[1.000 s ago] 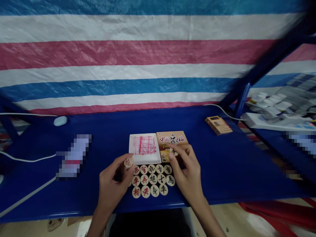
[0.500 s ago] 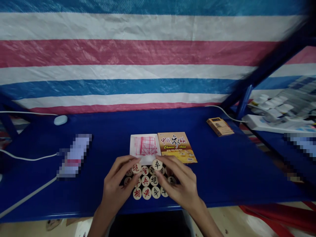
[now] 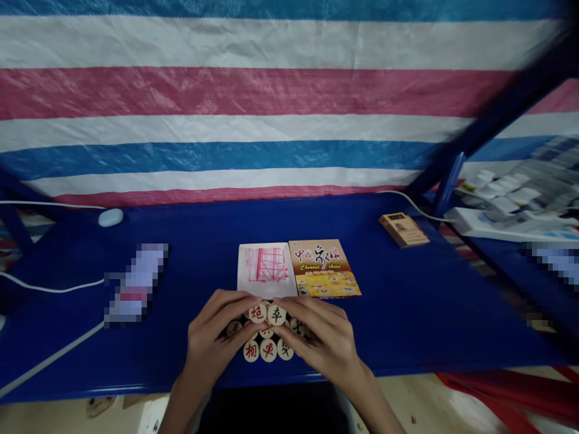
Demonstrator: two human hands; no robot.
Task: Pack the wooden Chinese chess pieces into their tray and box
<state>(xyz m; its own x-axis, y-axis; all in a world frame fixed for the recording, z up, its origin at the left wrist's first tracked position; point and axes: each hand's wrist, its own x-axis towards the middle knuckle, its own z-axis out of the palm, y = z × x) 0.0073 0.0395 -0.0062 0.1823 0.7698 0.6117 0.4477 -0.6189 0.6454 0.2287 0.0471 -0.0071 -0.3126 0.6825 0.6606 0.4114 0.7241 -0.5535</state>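
Note:
My left hand [image 3: 215, 328] is closed, its thumb and fingers pinching a Chinese chess piece with a red character [image 3: 257, 313]. Between the fingers and thumb of my right hand [image 3: 323, 331] is a Chinese chess piece with a black character [image 3: 277, 314]. The two round wooden pieces are side by side, touching or nearly so. Beneath them, more chess pieces [image 3: 268, 351] lie in rows on the blue table [image 3: 389, 319], red characters on the left and black on the right. My hands hide several of these.
Behind my hands sit a white box tray [image 3: 243, 283] with red lines inside and a printed Chinese chess box lid [image 3: 316, 268]. A blurred phone [image 3: 140, 283] with cables lies left. A small brown carton [image 3: 404, 230] and a power strip [image 3: 479, 224] are on the right.
My hands have come closer together and slightly nearer to me. The two held pieces, apart before, are now next to each other. More of the rows below is covered.

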